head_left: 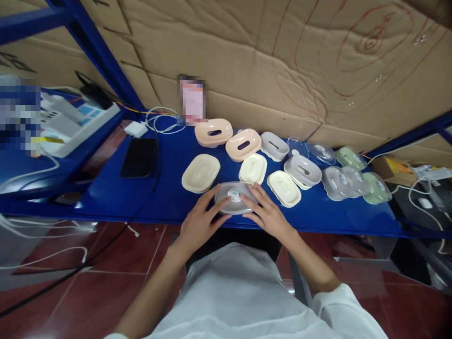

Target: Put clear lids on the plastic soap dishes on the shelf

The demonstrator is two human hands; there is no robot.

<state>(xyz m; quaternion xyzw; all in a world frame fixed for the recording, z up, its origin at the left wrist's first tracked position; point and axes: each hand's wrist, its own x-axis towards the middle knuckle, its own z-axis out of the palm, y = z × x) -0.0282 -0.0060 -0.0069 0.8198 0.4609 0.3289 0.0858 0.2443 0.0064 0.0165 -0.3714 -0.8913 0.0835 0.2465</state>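
Observation:
A lidded soap box [236, 207] with a clear cover and a round white label is at the table's front edge, in front of my body. My left hand [199, 219] holds its left side, fingers on the rim and lid. From the right, my right hand [270, 214] grips the other side, fingertips resting on the cover. Just beyond lie a cream soap dish part [201, 173], a second cream one [253, 169] and a third [284, 188]. What lies beneath the lid is hard to make out.
Peach dishes [213, 132], grey dishes [302, 170], loose clear lids [297, 147] and lidded boxes [337, 182] sit behind and right on the blue table [169, 202]. A black phone [138, 157] and white charger [136, 128] lie left. A cardboard wall [240, 70] stands behind.

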